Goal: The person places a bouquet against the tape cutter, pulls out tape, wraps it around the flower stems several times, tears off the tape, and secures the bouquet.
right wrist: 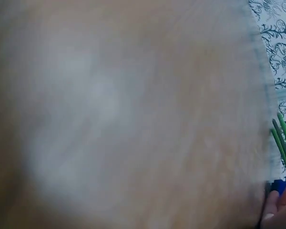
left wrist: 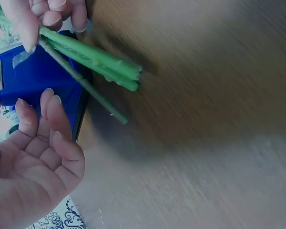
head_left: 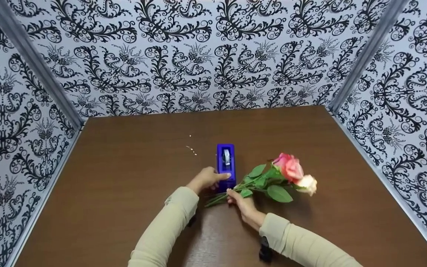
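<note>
A blue tape dispenser (head_left: 225, 148) with a roll of clear tape (head_left: 226, 157) stands on the table. My left hand (head_left: 208, 178) holds its near end, thumb across the top and fingers curled at its left side; the left wrist view shows these fingers (left wrist: 52, 119) against the blue body. My right hand (head_left: 245, 207) pinches the green stems (left wrist: 93, 59) of artificial roses just in front of the dispenser. A small piece of clear tape (left wrist: 23, 58) shows by the right thumb. The pink rose (head_left: 290, 167) and the cream rose (head_left: 307, 184) point right.
Small pale scraps (head_left: 191, 149) lie on the brown table (head_left: 135, 159) left of the dispenser. Patterned panels (head_left: 198, 55) stand behind the table and along both sides. The right wrist view is mostly blurred.
</note>
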A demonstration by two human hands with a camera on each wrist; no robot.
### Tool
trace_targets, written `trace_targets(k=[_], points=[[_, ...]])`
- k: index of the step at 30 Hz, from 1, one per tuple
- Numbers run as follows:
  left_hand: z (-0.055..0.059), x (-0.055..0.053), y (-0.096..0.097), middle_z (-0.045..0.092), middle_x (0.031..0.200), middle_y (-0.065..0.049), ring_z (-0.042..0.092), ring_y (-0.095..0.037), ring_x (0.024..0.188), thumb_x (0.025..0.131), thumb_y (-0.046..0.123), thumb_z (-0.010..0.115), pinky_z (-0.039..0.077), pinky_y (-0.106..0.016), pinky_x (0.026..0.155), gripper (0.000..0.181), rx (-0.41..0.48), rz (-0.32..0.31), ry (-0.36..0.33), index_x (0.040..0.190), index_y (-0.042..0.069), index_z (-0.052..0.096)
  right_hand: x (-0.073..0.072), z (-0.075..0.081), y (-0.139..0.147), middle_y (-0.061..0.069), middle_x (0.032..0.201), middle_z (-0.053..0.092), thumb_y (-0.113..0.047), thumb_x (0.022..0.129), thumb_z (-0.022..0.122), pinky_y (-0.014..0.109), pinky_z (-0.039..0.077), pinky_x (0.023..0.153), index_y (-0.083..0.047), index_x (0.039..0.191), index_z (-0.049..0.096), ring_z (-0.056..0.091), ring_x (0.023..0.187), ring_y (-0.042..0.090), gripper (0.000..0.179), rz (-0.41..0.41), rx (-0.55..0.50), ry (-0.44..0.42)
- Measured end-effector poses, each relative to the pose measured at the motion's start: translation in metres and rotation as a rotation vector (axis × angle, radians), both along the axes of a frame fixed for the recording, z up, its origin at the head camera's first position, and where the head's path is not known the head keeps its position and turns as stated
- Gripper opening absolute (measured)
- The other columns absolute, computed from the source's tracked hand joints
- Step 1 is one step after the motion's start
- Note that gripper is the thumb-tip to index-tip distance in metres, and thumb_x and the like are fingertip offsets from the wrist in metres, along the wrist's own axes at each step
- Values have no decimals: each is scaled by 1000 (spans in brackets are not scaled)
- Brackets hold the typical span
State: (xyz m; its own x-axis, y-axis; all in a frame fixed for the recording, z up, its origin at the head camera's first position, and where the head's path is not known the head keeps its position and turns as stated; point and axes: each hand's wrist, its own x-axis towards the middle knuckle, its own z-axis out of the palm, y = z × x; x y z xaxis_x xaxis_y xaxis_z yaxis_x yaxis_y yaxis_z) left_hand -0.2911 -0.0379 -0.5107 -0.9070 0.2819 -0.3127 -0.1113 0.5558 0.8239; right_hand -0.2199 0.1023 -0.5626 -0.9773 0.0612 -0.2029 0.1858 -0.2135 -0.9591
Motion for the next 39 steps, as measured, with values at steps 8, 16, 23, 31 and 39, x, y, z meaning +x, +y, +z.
trace_targets(k=[8, 16, 23, 31, 39], points=[[-14, 9, -37, 66, 92, -15, 59, -15, 73, 94, 40, 45, 47, -28, 66, 49, 173, -241, -103, 104, -6, 61, 9, 20, 16, -2, 70, 58, -4, 84, 62, 25, 51, 66, -5, 89, 51, 58, 64, 10, 12, 136, -59, 55], [-1, 34, -31, 66, 93, -17, 65, -22, 84, 100, 27, 35, 51, -38, 80, 44, 499, -683, -331, 112, -11, 53, 1, 49, 36, -2, 83, 58, 2, 84, 60, 26, 51, 65, -3, 95, 49, 59, 68, 10, 16, 379, 46, 365], [11, 47, -12, 43, 58, 7, 43, -3, 45, 99, 18, 36, 38, -20, 49, 22, 652, -557, -207, 84, 6, 47, -8, 54, 42, -7, 79, 60, -14, 90, 55, 23, 45, 65, -16, 106, 52, 56, 68, 8, 16, 446, -35, 433], [7, 56, 1, 37, 54, 8, 38, -3, 42, 101, 18, 31, 32, -21, 46, 24, 789, -509, -146, 86, 7, 46, -10, 45, 41, -11, 79, 60, -37, 86, 56, 21, 40, 62, -21, 104, 62, 50, 64, 6, 25, 426, -72, 479], [1, 61, 8, 39, 54, 9, 39, -1, 42, 100, 13, 30, 33, -19, 44, 22, 828, -443, -72, 90, 6, 49, -9, 43, 35, -10, 80, 64, -30, 86, 60, 18, 42, 61, -20, 94, 66, 53, 64, 4, 14, 343, -121, 389]])
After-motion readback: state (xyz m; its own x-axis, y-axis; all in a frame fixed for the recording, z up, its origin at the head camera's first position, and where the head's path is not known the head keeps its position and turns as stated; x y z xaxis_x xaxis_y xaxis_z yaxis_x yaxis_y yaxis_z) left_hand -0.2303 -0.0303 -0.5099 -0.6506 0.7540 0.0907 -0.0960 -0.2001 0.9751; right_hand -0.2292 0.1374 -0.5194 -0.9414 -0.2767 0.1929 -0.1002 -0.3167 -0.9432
